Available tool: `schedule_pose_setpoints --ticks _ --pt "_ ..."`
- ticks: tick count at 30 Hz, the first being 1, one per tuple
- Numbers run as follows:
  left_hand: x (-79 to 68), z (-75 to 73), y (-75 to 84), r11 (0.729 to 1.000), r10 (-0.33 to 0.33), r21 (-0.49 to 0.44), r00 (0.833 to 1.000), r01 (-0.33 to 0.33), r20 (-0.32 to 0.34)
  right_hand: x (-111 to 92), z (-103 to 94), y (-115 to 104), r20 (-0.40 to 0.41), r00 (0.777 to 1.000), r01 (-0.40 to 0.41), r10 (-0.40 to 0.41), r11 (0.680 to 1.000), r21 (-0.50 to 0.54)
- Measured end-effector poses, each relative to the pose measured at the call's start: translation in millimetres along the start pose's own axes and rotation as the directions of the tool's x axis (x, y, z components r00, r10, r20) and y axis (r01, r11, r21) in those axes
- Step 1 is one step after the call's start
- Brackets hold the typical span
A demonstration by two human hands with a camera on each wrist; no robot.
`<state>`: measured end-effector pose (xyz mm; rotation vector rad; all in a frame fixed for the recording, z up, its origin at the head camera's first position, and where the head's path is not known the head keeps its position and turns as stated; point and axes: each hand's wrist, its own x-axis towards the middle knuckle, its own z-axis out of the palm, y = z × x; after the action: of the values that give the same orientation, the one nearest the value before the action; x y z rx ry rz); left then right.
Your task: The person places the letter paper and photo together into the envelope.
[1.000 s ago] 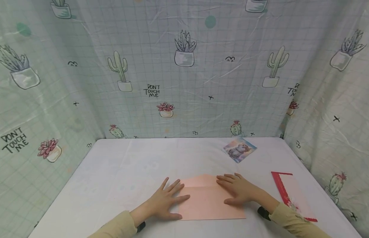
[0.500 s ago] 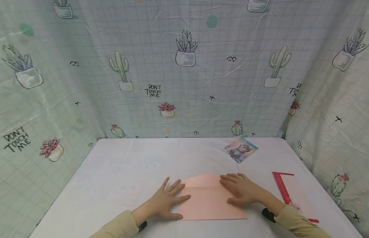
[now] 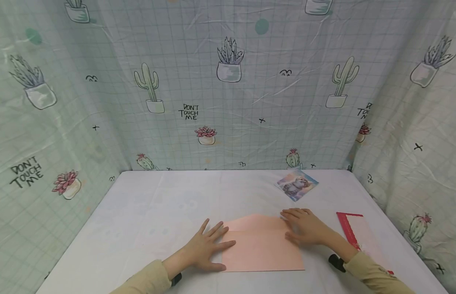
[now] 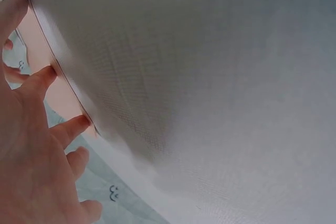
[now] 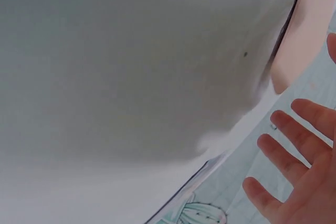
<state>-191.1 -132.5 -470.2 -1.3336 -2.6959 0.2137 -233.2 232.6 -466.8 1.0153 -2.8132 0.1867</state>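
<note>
A pink envelope lies flat on the white table, its flap unfolded toward the far side. With fingers spread, my left hand rests along the envelope's left edge; in the left wrist view the fingertips press at that edge. Over at the upper right corner is my right hand, its fingers extended and overlapping the edge in the head view. The right wrist view has its fingers apart from one another, beside the envelope. Neither hand grips anything.
A small picture card of a furry animal lies at the back right of the table. A red-and-pink decorated card sits at the right, partly covered by my right sleeve. Cactus-print cloth hangs around the table.
My right hand has slid rightward and slightly away across the envelope, from its upper surface to its right edge. The left hand and the envelope have stayed in place.
</note>
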Motion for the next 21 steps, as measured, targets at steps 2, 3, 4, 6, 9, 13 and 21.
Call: schedule_pose_setpoints --ticks 2,3,4,6,9,13,21 --pt "-0.1 0.0 -0.3 1.000 -0.001 -0.001 1.000 0.001 0.001 0.9 -2.0 3.1 -0.004 0.999 -0.042 0.042 0.999 -0.006" --pt "-0.1 0.1 -0.4 1.000 -0.002 -0.004 1.000 0.002 0.003 1.5 -2.8 5.1 -0.010 0.998 -0.058 0.058 0.998 -0.007" --pt "-0.2 0.2 -0.5 1.000 -0.002 -0.008 1.000 0.002 0.003 2.1 -4.0 7.1 -0.013 0.997 -0.078 0.078 0.997 -0.006" --pt "-0.3 0.6 -0.8 1.000 -0.004 -0.017 1.000 0.004 0.004 3.6 -5.9 11.6 -0.028 0.994 -0.108 0.107 0.994 -0.019" --pt "-0.4 1.3 -1.1 1.000 -0.004 -0.030 1.000 0.005 0.005 5.9 -6.7 20.2 -0.048 0.988 -0.149 0.147 0.987 -0.053" --pt "-0.4 1.9 -1.1 1.000 0.000 -0.022 1.000 0.000 -0.004 8.6 -6.0 34.5 -0.071 0.979 -0.195 0.189 0.976 -0.095" --pt "-0.7 0.9 -0.4 1.000 -0.001 -0.012 1.000 0.001 0.001 14.9 -8.2 66.9 -0.164 0.958 -0.260 0.233 0.951 -0.167"
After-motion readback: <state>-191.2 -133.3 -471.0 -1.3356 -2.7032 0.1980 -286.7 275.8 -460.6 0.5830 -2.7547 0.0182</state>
